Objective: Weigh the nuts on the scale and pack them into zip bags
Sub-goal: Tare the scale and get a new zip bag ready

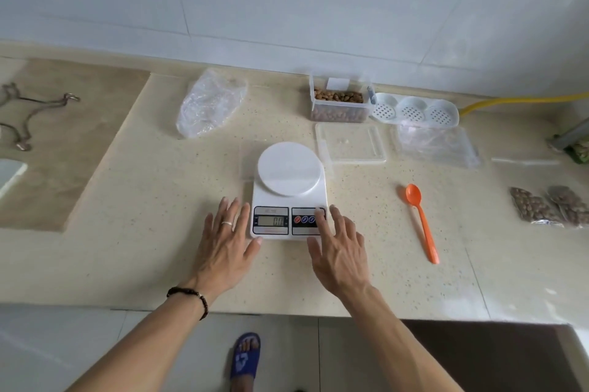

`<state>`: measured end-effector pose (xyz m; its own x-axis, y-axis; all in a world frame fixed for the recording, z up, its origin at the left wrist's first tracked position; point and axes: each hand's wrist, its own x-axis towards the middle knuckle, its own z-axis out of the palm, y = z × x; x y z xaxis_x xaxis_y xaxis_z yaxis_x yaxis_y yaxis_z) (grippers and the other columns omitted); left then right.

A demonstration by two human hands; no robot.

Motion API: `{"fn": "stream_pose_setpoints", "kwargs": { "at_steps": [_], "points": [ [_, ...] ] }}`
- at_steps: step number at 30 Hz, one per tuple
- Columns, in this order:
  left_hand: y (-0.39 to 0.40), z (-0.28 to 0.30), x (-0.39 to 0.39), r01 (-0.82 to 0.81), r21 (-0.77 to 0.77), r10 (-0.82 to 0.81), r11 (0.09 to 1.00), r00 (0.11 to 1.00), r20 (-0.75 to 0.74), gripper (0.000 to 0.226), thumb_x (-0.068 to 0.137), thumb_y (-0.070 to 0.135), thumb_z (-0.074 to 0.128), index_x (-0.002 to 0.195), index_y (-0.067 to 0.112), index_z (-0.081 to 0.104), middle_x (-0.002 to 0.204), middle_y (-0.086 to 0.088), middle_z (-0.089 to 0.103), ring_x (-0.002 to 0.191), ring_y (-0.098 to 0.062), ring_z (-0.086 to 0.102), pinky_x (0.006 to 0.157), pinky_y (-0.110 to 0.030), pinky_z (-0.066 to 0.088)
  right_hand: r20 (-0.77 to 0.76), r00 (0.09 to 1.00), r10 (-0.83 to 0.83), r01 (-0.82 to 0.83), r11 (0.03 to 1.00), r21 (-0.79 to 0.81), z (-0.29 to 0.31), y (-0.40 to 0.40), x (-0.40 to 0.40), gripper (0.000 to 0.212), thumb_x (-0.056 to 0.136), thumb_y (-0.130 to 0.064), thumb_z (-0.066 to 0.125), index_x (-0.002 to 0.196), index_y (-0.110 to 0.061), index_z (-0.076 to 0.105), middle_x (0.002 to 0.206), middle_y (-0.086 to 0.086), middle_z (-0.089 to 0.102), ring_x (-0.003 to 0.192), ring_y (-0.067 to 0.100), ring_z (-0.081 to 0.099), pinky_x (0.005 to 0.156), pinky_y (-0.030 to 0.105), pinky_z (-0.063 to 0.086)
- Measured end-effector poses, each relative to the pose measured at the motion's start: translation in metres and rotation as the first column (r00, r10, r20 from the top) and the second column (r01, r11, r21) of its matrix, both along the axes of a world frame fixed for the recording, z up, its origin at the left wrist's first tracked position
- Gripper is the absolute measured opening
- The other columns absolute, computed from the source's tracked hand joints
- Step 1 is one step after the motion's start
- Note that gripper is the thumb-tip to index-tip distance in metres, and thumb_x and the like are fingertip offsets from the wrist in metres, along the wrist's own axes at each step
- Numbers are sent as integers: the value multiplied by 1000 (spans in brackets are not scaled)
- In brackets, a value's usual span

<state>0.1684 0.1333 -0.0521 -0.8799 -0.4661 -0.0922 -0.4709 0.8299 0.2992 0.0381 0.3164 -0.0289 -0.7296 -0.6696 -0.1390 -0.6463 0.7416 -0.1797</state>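
Observation:
A white digital scale stands mid-counter, its round platform bare and its display lit. My left hand lies flat against the scale's left side, fingers spread. My right hand is spread at the right front corner, the index fingertip on the button panel. A clear box of nuts stands open at the back, its lid lying in front of it. An orange spoon lies to the right. Empty clear zip bags lie further right, and filled nut bags sit at the right edge.
A crumpled clear plastic bag lies at the back left. A white perforated tray rests beside the nut box. A yellow hose runs along the wall. Metal hooks lie on a brown inset at far left. The counter's front edge is near me.

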Motion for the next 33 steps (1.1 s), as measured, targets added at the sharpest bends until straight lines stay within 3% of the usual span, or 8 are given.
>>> {"fn": "stream_pose_setpoints", "kwargs": {
  "at_steps": [5, 15, 20, 25, 29, 33],
  "points": [
    [8, -13, -1, -46, 6, 45, 999, 999, 25, 89, 80, 62, 1, 154, 13, 2, 162, -12, -1, 149, -27, -10, 118, -49, -3, 9, 1000, 14, -15, 998, 68, -8, 2, 6, 59, 102, -48, 24, 154, -30, 4, 163, 8, -4, 147, 29, 11, 114, 45, 24],
    [9, -19, -2, -45, -7, 46, 999, 997, 65, 90, 79, 63, 0, 154, 13, -3, 162, -13, -6, 148, -28, -11, 119, -52, -4, -4, 1000, 14, -14, 997, 73, -12, 1, 9, 58, 102, -45, 30, 154, -30, 10, 163, 10, 2, 146, 31, 13, 112, 45, 26],
    [10, -19, -1, -37, -36, 39, 999, 998, 49, 76, 97, 54, 26, 154, 13, 0, 161, -12, -5, 148, -29, -9, 119, -53, -3, -34, 999, -14, 17, 997, 81, -16, 0, 10, 58, 101, -47, 34, 154, -32, 16, 163, 10, 10, 147, 34, 15, 111, 48, 27],
    [11, -16, 0, -34, -50, 37, 998, 998, 57, 78, 92, 56, 19, 154, 13, -1, 161, -11, -5, 148, -29, -9, 118, -52, -6, -26, 1000, -11, 14, 994, 113, -14, 0, 8, 59, 101, -50, 30, 154, -34, 10, 163, 8, 4, 148, 31, 8, 114, 47, 22],
    [14, -12, 0, -36, -16, 37, 999, 998, 42, 76, 99, 50, 34, 153, 14, -5, 161, -10, -9, 148, -27, -13, 119, -51, -6, -5, 1000, 5, -4, 992, 123, -11, 0, 8, 60, 101, -51, 28, 154, -33, 6, 164, 7, -1, 148, 30, 7, 115, 46, 20],
    [19, -2, -2, 16, -38, -16, 999, 1000, 23, 75, 100, 49, 33, 154, 13, -5, 161, -8, -11, 148, -25, -15, 120, -48, -5, 15, 1000, -4, 2, 996, 94, -4, 7, 8, 62, 102, -49, 27, 155, -27, 3, 164, 8, 1, 148, 29, 9, 115, 44, 20]
  ]
}}
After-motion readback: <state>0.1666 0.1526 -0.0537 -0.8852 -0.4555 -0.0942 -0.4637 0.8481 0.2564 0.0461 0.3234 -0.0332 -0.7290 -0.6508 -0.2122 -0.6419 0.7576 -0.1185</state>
